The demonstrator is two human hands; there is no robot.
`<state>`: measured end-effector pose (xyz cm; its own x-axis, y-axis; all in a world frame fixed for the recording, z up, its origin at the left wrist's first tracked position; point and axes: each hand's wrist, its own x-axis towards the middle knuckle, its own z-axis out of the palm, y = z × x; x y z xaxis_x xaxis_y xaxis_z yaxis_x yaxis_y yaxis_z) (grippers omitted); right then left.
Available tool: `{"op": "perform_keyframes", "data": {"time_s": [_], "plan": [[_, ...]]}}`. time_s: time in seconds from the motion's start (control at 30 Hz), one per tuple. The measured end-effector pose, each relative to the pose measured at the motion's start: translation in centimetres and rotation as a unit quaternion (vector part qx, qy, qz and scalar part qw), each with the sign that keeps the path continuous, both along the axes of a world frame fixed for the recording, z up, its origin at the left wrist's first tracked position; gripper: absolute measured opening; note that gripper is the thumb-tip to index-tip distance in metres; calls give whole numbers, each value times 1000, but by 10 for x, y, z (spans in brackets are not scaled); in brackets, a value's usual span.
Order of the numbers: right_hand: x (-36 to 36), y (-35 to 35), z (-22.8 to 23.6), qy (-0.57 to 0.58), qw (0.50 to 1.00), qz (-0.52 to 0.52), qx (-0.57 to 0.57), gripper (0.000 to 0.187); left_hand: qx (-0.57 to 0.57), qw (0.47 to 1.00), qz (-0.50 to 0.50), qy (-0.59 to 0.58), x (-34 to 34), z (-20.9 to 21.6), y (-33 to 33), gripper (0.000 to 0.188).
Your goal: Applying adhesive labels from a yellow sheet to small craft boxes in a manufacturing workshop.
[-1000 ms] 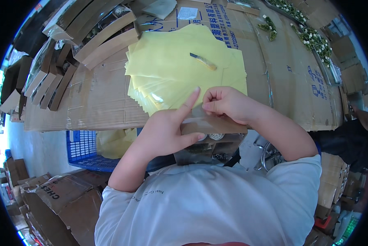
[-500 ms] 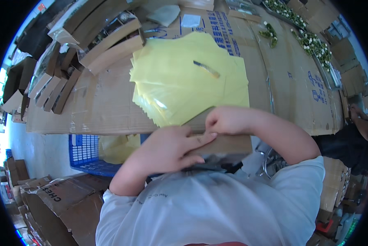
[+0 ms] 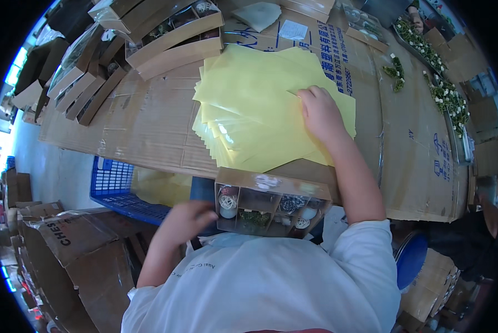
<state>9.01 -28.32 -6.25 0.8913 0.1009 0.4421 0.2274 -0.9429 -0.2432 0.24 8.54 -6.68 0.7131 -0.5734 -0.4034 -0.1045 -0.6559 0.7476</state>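
Head view: left hand (image 3: 186, 221) grips compartment box (image 3: 271, 202); right hand (image 3: 320, 114) flat, open on yellow sheets (image 3: 254, 111); blue crate (image 3: 118, 186) below.

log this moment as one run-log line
left hand: holding brown compartmented cardboard box | right hand: flat on stack of yellow plastic sheets | surface: cardboard-covered table

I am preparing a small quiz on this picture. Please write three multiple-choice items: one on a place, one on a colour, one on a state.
1. Where does the right hand rest?
A on the stack of thin yellow sheets
B on the blue plastic crate
C in the air

2. What colour is the crate?
A red
B blue
C green

3. The compartmented brown cardboard box at the left hand is:
A empty
B filled with small ornaments
C taped shut

Answers: A, the palm lies on the sheets; B, its lattice is blue; B, balls and greenery fill the cells.
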Motion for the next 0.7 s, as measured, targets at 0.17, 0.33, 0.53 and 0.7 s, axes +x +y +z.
{"op": "perform_keyframes", "data": {"time_s": [0.17, 0.33, 0.53, 0.7], "plan": [[-1, -1, 6, 127, 973, 17, 190, 16, -223, 928, 165, -249, 70, 36, -42, 18], [-7, -2, 5, 204, 921, -10, 333, 16, -158, 893, -102, -409, 144, 22, -133, 40], [-12, 15, 14, 260, 910, -10, 322, 12, -55, 887, -143, -436, 135, -3, -144, 49], [-9, 14, 13, 275, 895, -8, 350, 12, -58, 884, -124, -446, 134, 1, -146, 46]]}}
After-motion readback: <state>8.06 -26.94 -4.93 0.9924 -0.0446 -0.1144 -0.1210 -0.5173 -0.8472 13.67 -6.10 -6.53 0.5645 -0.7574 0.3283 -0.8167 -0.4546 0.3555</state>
